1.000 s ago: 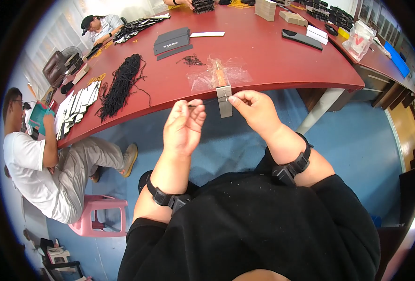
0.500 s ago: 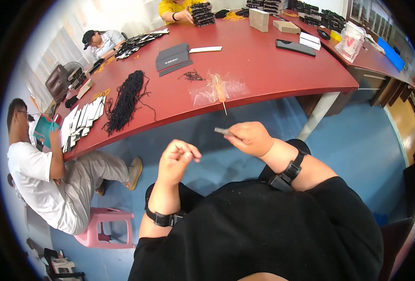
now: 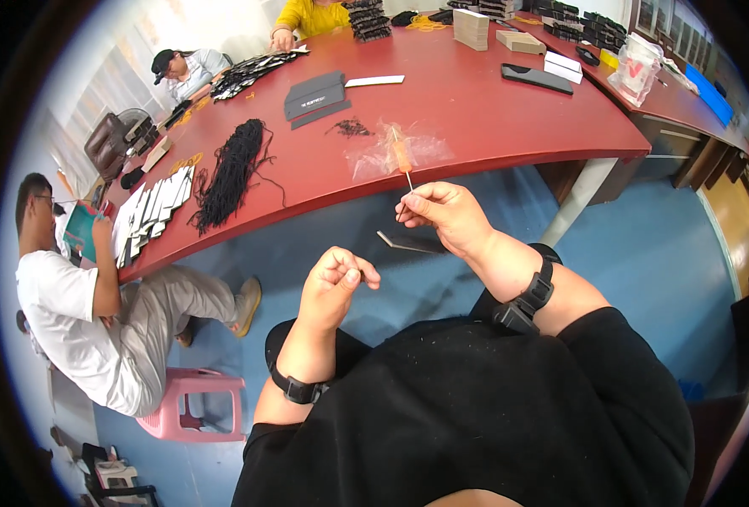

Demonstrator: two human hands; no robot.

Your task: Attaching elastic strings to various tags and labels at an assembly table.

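Note:
My right hand [image 3: 449, 218] is closed just below the table's front edge. Its thumb and forefinger pinch at the tip of the thin metal shaft of an orange-handled tool [image 3: 402, 155], which lies on clear plastic film [image 3: 366, 160] and juts over the edge. Whatever small thing is in that pinch is too small to make out. A thin grey folded card [image 3: 412, 246] sticks out below the same hand, apparently held by its other fingers. Lower and to the left, my left hand [image 3: 334, 286] has curled fingers, thumb against forefinger; what they hold, if anything, is hidden.
On the red table [image 3: 442, 93] lie a black cord bundle [image 3: 232, 176], small black bits [image 3: 351, 127], a dark grey box sleeve [image 3: 315, 95], white strips [image 3: 155, 207] and a phone [image 3: 537, 78]. One person sits at left on a pink stool [image 3: 197, 404]; two others work at the far side.
My right hand has risen to the tool's tip, and the card now hangs below it. My left hand has shifted slightly right. The yellow-sleeved person's hand has moved left from a black stack.

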